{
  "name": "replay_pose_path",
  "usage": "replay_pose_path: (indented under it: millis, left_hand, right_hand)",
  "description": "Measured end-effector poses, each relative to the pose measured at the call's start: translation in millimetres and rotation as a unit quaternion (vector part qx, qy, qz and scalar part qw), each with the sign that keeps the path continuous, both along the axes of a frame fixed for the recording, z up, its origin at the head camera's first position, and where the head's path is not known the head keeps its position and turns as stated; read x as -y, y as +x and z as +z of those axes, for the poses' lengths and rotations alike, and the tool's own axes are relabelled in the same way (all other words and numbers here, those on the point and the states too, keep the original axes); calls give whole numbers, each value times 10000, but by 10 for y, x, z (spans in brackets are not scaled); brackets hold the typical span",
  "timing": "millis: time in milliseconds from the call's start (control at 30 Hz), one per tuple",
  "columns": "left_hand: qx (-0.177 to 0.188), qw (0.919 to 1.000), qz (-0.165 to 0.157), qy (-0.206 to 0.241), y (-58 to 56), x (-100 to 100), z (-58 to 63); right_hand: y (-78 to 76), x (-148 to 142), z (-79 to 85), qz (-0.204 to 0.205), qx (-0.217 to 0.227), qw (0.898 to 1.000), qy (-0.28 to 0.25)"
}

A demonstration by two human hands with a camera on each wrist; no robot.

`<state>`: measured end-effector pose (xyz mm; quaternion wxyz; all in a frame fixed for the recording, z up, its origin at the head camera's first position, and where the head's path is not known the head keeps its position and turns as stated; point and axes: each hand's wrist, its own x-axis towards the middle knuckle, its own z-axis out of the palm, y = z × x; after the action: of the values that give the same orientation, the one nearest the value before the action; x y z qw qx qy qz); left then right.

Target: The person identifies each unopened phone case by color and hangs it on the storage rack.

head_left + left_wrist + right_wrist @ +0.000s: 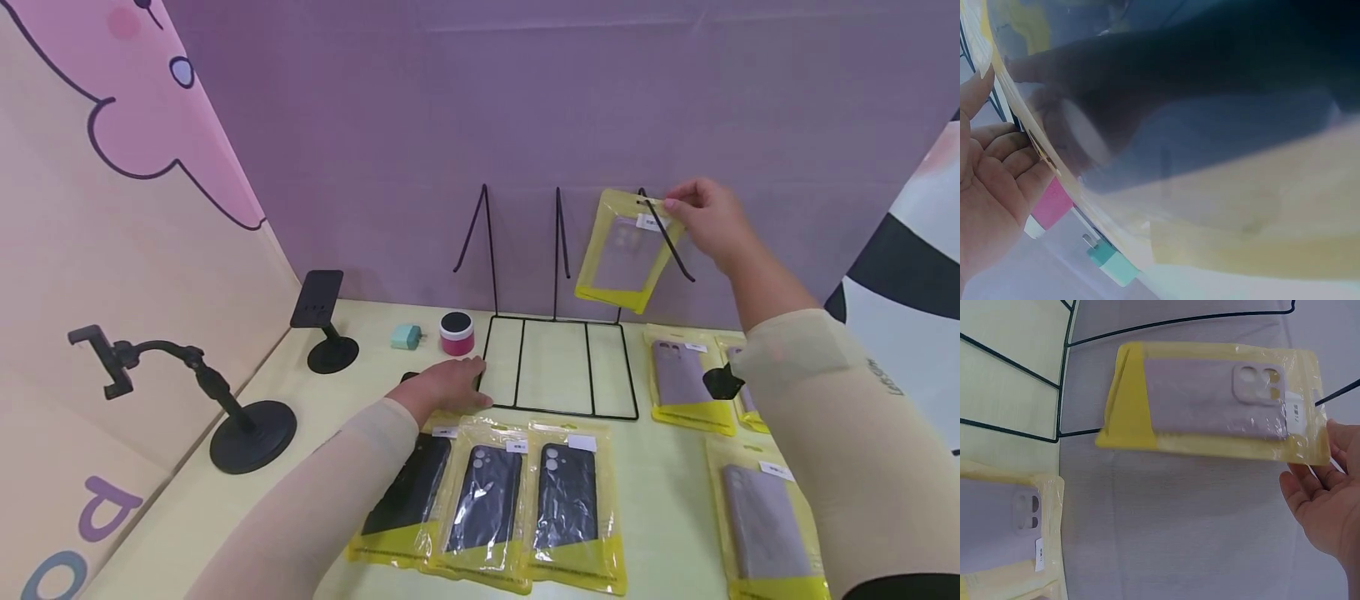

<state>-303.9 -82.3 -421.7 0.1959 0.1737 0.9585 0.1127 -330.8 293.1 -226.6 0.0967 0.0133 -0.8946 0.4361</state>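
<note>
Right hand point(712, 218) pinches 1 yellow-edged plastic pouch point(624, 257) on right prong point(667, 237) of black wire rack point(555, 319); left hand point(448, 386) at rack's left (grip unclear).

A black clamp holder point(217, 387) stands at the left of the desk point(180, 525); behind it, a black stand point(318, 302). To their right sit a teal plug point(407, 337) and, just beside it, a pink jar point(457, 335) with a black-topped lid. Behind hangs purple cloth point(375, 125); a pink cartoon point(142, 125) marks the left wall point(90, 275).
</note>
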Motion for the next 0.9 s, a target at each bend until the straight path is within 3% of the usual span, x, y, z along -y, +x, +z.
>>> replay_pose_path:
  millis: [267,467,667,900]
  left_hand:
    - [35,10000,-15,-90,-8,-9,5]
    - [42,9999,44,-162,-21,-10,48]
    - [81,9998,56,-147,-39,13,16]
    - [30,9999,16,-94,-81,33,7]
  right_hand:
    - [186,-147,38,269,-106,9992,266]
    - [389,-302,-21,366,163,9973,610]
    - [624,-474,-269,236,328,9916,1226]
    - [912,-725,-629,409,874,9879,1217]
